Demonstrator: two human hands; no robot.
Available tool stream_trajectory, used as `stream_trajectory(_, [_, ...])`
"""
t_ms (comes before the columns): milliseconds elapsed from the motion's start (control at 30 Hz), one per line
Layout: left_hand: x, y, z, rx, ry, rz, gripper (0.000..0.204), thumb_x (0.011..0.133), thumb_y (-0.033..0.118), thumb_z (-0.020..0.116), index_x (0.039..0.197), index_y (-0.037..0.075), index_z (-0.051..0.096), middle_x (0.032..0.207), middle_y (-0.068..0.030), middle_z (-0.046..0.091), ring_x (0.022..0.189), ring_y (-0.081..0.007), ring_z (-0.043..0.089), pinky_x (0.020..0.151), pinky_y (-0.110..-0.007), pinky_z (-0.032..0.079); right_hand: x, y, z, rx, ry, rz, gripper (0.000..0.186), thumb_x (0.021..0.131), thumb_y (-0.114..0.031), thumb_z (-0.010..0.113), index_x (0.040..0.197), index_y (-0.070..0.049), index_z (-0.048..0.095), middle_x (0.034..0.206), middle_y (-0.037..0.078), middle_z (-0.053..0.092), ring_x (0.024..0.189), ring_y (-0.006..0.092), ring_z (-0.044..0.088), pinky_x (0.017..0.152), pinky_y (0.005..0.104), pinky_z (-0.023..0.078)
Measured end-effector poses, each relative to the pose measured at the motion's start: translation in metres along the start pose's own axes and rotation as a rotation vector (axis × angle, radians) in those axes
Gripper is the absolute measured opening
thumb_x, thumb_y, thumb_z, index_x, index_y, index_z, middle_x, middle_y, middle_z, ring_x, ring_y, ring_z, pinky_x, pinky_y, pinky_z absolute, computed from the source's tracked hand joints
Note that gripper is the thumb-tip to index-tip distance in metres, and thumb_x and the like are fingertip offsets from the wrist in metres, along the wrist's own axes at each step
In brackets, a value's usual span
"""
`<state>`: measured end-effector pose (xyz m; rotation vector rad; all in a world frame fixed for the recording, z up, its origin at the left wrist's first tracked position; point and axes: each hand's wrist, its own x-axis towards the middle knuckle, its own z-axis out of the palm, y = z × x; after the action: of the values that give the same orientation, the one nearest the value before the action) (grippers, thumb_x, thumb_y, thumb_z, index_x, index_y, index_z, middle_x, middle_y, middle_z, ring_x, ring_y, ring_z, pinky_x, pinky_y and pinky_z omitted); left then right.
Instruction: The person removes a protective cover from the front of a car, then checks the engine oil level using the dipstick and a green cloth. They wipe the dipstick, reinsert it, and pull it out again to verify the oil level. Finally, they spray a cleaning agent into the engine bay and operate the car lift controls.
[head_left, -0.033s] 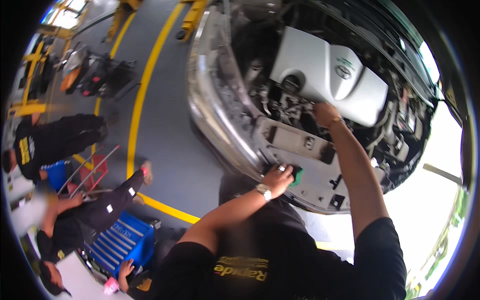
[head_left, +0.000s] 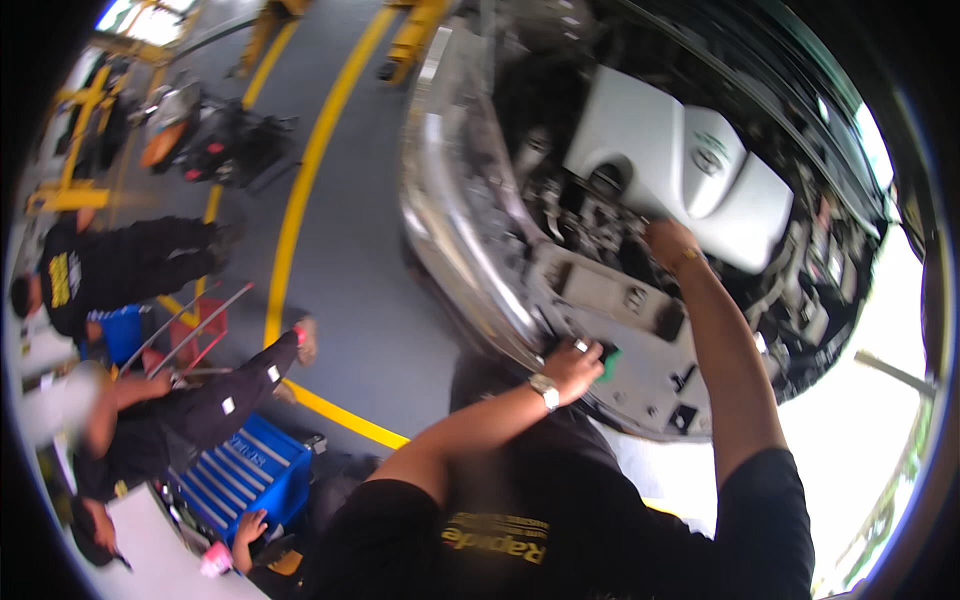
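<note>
One green cloth point(head_left: 611, 363), probably light, soft, best bunched, pokes from under the left hand point(head_left: 574, 372); its grip, like that of the right hand point(head_left: 670, 246) by the engine cover point(head_left: 635, 140), I cannot tell.

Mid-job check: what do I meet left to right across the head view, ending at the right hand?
Blue boxy tool chest with pale stripes → bare left hand → small green cloth-like piece → bare right hand.

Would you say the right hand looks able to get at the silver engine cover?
Probably yes: the right hand appears close beside the silver engine cover, with nothing visible blocking it.
</note>
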<state>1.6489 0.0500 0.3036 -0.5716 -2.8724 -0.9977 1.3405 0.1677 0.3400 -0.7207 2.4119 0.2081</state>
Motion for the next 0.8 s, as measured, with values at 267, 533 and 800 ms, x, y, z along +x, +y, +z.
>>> stream_trajectory(267, [-0.009,-0.02,-0.033,-0.837,0.174,-0.359,0.013,0.088,0.011,0.066,0.096,0.006,0.058,0.122,-0.008,0.06,0.105,-0.0259,0.062,0.087,-0.038,0.051,-0.005,-0.008,0.023,0.3,0.474,-0.079,0.035,0.096,-0.034,0.053,0.102,-0.002,0.064,0.1,0.022,0.069,0.095,0.04,0.065,0.08,0.0482,0.05])
stream_trajectory(533, [-0.031,-0.045,-0.113,-2.413,0.194,-0.412,0.056,0.098,0.055,0.041,0.141,0.019,0.042,0.133,-0.0079,0.056,0.117,-0.0289,0.058,0.091,-0.044,0.05,0.0,0.009,0.006,0.162,0.281,0.107,0.046,0.097,-0.042,0.047,0.095,-0.001,0.068,0.091,0.027,0.066,0.094,0.0426,0.063,0.085,0.052,0.048])
stream_trajectory(800, [-0.021,-0.072,-0.122,-2.439,0.254,-0.606,0.053,0.095,0.05,0.045,0.135,0.015,0.052,0.126,-0.0121,0.062,0.105,-0.0253,0.064,0.08,-0.041,0.055,-0.265,-0.067,-0.194,0.168,0.796,0.263,0.03,0.095,-0.032,0.059,0.088,-0.004,0.064,0.073,0.017,0.066,0.059,0.0288,0.062,0.054,0.041,0.044])
